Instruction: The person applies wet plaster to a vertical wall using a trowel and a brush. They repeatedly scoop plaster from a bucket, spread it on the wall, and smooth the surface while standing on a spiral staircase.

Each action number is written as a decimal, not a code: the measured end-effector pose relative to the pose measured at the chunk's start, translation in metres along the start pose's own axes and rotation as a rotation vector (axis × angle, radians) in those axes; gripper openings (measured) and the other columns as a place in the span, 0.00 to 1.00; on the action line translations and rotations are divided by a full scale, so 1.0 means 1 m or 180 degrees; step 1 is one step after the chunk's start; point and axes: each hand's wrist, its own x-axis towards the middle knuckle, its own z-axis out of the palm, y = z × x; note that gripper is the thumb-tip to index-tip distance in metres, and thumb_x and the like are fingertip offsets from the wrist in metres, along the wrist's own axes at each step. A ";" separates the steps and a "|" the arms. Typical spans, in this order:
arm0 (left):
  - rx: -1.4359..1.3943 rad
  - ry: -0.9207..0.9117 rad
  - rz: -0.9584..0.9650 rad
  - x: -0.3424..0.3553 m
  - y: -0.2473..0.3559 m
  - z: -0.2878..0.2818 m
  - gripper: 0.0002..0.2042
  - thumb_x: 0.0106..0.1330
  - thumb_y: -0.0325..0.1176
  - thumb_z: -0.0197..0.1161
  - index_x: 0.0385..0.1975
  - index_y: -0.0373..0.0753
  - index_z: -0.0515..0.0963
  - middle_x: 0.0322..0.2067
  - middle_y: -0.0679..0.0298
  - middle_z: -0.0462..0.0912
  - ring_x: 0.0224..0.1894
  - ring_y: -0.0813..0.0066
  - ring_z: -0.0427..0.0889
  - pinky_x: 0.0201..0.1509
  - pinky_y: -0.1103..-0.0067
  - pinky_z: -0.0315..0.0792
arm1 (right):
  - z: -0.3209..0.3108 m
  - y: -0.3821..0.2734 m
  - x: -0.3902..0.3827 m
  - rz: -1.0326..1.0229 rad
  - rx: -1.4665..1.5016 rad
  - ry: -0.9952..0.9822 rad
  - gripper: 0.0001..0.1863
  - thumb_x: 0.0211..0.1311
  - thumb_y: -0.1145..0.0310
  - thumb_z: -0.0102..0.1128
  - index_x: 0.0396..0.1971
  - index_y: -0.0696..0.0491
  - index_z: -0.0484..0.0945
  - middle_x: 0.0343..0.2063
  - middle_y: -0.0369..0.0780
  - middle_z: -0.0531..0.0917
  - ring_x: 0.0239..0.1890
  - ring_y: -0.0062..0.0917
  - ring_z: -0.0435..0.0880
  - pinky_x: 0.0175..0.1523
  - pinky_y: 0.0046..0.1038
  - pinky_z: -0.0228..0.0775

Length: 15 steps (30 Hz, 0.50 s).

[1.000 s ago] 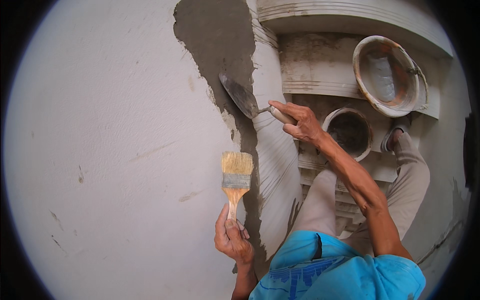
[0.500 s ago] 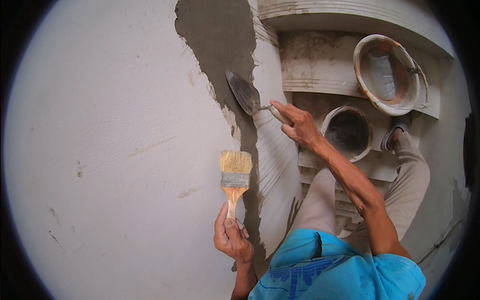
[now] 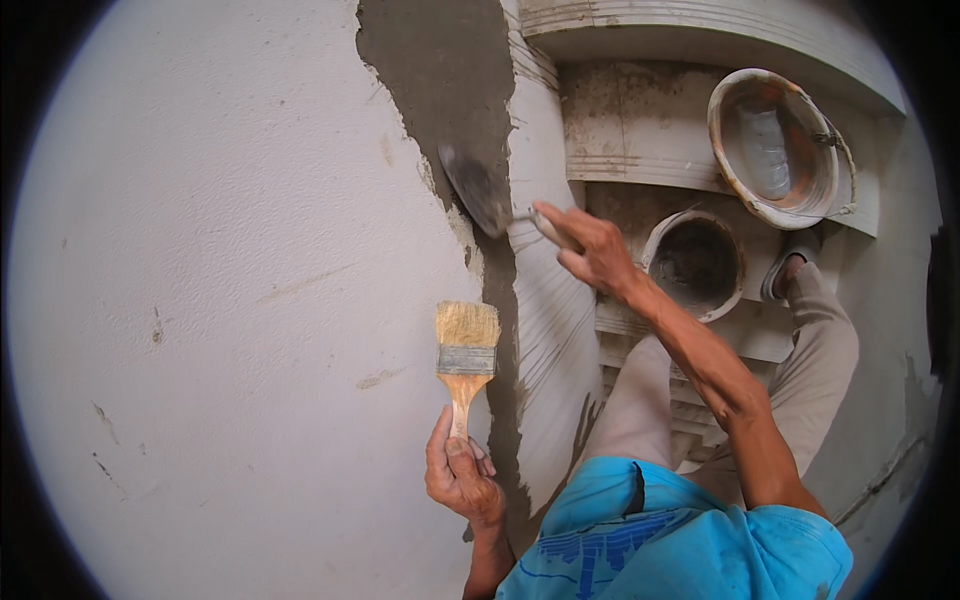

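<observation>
In my right hand (image 3: 592, 250) is a pointed trowel (image 3: 474, 190), gripped by its handle with the forefinger stretched along it. Its metal blade, slightly blurred, lies over a dark grey strip of wet mortar (image 3: 440, 80) that runs down the white wall (image 3: 230, 220). Whether the blade presses on the mortar or hovers just off it, I cannot tell. Lower down, my left hand (image 3: 464, 475) holds a wide flat paintbrush (image 3: 467, 345) by its wooden handle, pale bristles up. The brush is in front of the wall, just left of the mortar's narrower part.
To the right, a bucket (image 3: 697, 266) with dark grey contents stands on the steps (image 3: 640, 140). Above it sits a stained, larger bucket (image 3: 722, 150) with a wire handle and a clear plastic object inside. My foot (image 3: 790, 270) rests beside both. A cracked wall (image 3: 890, 460) borders the right.
The trowel blade has shifted a little left, toward the mortar's left edge, with my right hand moving slightly left. My left hand and the brush have barely moved.
</observation>
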 end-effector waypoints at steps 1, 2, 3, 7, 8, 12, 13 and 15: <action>-0.0003 0.0001 -0.0023 0.001 0.000 0.000 0.19 0.79 0.33 0.48 0.59 0.25 0.74 0.21 0.69 0.68 0.16 0.90 0.59 0.15 0.90 0.59 | -0.003 0.000 -0.010 0.0075 0.0026 -0.0180 0.42 0.45 0.79 0.58 0.68 0.44 0.72 0.31 0.46 0.79 0.30 0.39 0.80 0.41 0.37 0.75; -0.0033 0.0005 -0.0050 0.001 0.001 -0.001 0.18 0.79 0.32 0.49 0.59 0.26 0.75 0.21 0.68 0.69 0.17 0.89 0.61 0.16 0.89 0.60 | -0.005 0.002 -0.012 0.0120 0.0138 -0.0150 0.42 0.45 0.79 0.58 0.68 0.45 0.73 0.33 0.47 0.80 0.31 0.39 0.81 0.42 0.37 0.76; -0.0061 0.0013 -0.0077 0.001 0.004 -0.001 0.18 0.78 0.31 0.49 0.59 0.26 0.75 0.22 0.67 0.71 0.18 0.88 0.62 0.18 0.88 0.61 | -0.006 0.003 -0.014 0.0165 0.0253 -0.0124 0.41 0.45 0.79 0.58 0.68 0.45 0.73 0.34 0.47 0.81 0.32 0.40 0.82 0.43 0.37 0.76; -0.0048 -0.0021 0.0041 0.003 -0.002 0.003 0.19 0.79 0.34 0.48 0.59 0.25 0.74 0.21 0.69 0.67 0.16 0.90 0.59 0.15 0.89 0.59 | -0.002 0.016 0.020 0.0071 0.0310 0.0812 0.40 0.45 0.78 0.57 0.67 0.48 0.73 0.43 0.51 0.85 0.40 0.42 0.86 0.49 0.36 0.76; -0.0035 -0.0012 0.0016 0.002 -0.002 0.002 0.19 0.79 0.34 0.48 0.59 0.25 0.74 0.21 0.69 0.67 0.16 0.90 0.59 0.15 0.89 0.59 | -0.003 0.018 0.032 0.0166 0.0306 0.0769 0.40 0.45 0.78 0.57 0.67 0.48 0.73 0.45 0.51 0.84 0.42 0.42 0.86 0.50 0.36 0.76; -0.0009 -0.0002 -0.0030 0.003 0.000 0.002 0.19 0.80 0.33 0.48 0.59 0.25 0.74 0.22 0.69 0.67 0.16 0.91 0.59 0.15 0.89 0.59 | 0.000 0.026 0.051 0.0209 0.0264 0.0646 0.40 0.46 0.78 0.57 0.67 0.48 0.72 0.43 0.48 0.85 0.41 0.42 0.85 0.48 0.37 0.76; 0.0000 0.0026 -0.0052 0.002 -0.001 0.001 0.19 0.80 0.33 0.48 0.59 0.25 0.74 0.22 0.69 0.67 0.16 0.91 0.59 0.15 0.89 0.59 | 0.007 0.023 0.042 0.0229 0.0184 0.0519 0.40 0.46 0.78 0.58 0.67 0.47 0.72 0.41 0.48 0.84 0.40 0.42 0.84 0.47 0.37 0.76; -0.0024 0.0029 -0.0044 0.001 -0.001 0.001 0.19 0.80 0.33 0.48 0.59 0.25 0.74 0.21 0.69 0.67 0.16 0.91 0.59 0.15 0.89 0.59 | 0.019 0.016 0.014 -0.0015 0.0184 0.0484 0.41 0.46 0.78 0.58 0.68 0.46 0.72 0.33 0.47 0.82 0.34 0.43 0.82 0.44 0.39 0.75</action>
